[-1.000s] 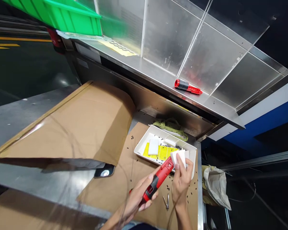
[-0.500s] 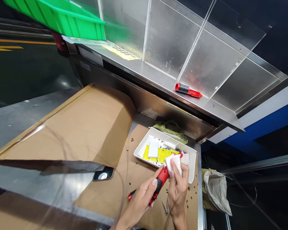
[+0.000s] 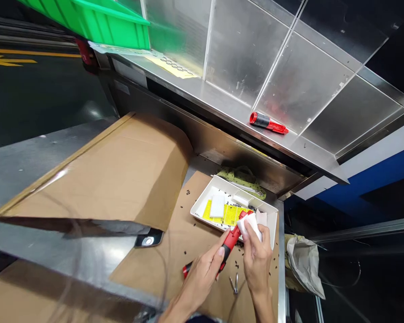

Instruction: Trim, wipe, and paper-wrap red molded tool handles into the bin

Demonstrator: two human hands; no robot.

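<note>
My left hand is closed around a red and black power tool housing, held at a slant over the cardboard mat. A white sponge is pinched in my right hand and pressed on the upper end of the housing. Left of my left hand, a red and black end sticks out; I cannot tell if it belongs to the same piece. Beneath and behind the sponge stands a white tray, holding yellow label sheets and another white block. Metal tweezers lie between my wrists.
A large cardboard box stands left, a phone-like dark device by its edge. Small black bits dot the cardboard mat. On the metal shelf lies a similar red and black piece. A green bin sits upper left.
The sponge and my right hand have shifted slightly right along the housing's upper end, leaving more red showing. My left hand keeps its grip. The whole view has moved a little.
</note>
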